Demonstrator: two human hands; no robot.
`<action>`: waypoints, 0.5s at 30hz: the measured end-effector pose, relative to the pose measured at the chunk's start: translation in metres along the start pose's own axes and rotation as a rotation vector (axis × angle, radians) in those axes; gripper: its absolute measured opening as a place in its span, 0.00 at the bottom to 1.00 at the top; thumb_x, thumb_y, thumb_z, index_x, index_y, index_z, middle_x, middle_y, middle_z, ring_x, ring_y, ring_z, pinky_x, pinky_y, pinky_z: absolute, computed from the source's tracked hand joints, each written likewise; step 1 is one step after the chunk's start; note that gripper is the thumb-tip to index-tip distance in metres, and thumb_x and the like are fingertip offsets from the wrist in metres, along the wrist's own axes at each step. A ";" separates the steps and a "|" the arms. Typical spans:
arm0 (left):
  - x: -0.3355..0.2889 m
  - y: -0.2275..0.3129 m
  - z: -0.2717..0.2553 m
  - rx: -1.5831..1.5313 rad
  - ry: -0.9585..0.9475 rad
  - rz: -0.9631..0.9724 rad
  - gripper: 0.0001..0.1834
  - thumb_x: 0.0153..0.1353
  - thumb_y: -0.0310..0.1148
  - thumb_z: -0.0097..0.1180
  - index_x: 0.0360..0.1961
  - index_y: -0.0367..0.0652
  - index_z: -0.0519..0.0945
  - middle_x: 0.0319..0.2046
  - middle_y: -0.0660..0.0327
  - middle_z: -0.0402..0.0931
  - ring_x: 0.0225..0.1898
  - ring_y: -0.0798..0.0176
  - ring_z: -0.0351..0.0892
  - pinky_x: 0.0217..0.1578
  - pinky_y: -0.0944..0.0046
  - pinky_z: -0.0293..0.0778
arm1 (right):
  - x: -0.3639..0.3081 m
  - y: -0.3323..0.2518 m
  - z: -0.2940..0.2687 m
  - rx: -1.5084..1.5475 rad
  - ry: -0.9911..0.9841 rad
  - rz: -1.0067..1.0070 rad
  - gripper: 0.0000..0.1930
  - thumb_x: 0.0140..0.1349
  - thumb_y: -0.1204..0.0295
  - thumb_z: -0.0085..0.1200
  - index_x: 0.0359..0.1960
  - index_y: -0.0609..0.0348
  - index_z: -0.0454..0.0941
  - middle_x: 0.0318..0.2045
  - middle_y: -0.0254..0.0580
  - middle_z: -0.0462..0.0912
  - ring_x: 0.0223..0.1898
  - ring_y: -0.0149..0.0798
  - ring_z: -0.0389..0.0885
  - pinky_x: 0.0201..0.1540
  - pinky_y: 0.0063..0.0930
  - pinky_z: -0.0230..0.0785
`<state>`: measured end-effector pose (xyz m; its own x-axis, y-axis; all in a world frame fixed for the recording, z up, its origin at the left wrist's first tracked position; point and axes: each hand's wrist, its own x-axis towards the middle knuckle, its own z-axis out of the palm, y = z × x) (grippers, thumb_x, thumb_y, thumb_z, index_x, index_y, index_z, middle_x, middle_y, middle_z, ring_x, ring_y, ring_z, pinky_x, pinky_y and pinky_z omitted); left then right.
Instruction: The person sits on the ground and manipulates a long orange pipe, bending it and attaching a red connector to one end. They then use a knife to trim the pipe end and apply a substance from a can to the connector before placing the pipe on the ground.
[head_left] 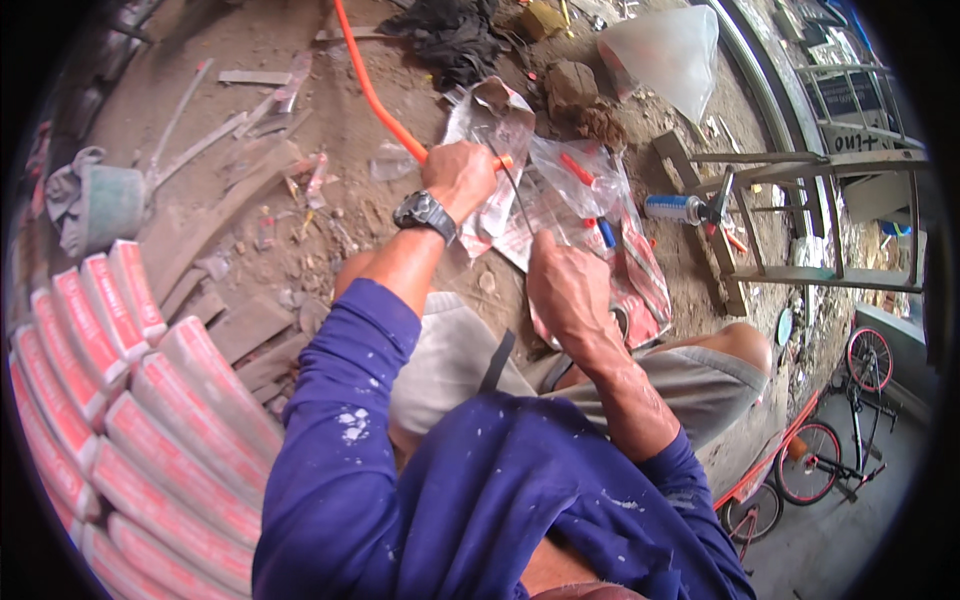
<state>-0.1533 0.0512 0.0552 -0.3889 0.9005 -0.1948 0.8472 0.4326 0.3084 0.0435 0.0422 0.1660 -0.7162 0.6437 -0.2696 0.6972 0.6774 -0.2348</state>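
Note:
My left hand (462, 180), with a dark watch at its wrist, is closed around a bendy orange pipe (372, 95). The pipe runs up to the far edge, and its short cut end pokes out to the right of my fist. Pinched in my right hand (568, 290) is a thin, dark metal strip like a saw blade (520, 200). It slants across the pipe's end, seemingly touching it. Beneath both hands lie crumpled clear and printed plastic bags (640, 270). A red tube (577, 169) and a small blue piece (606, 233) rest among them.
A blue-and-white can (672, 208) lies right of the bags, beside a ladder-like frame (745, 274). Stacked red-and-white sacks (190, 430) fill the lower left. Wood scraps (250, 325) litter the dirt. A bucket (112, 205) stands far left; a bicycle (850, 440) is at right.

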 end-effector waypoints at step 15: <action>-0.003 0.004 -0.021 -0.070 -0.040 -0.046 0.12 0.55 0.38 0.59 0.30 0.41 0.88 0.31 0.46 0.84 0.35 0.43 0.86 0.36 0.48 0.81 | -0.010 0.029 0.047 0.164 0.230 -0.117 0.05 0.65 0.73 0.48 0.32 0.58 0.66 0.22 0.51 0.77 0.23 0.56 0.79 0.24 0.49 0.68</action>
<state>-0.1557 0.0512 0.0762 -0.4107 0.8778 -0.2466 0.8009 0.4766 0.3625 0.0725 0.0383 0.1178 -0.7675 0.6408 -0.0176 0.5915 0.6973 -0.4049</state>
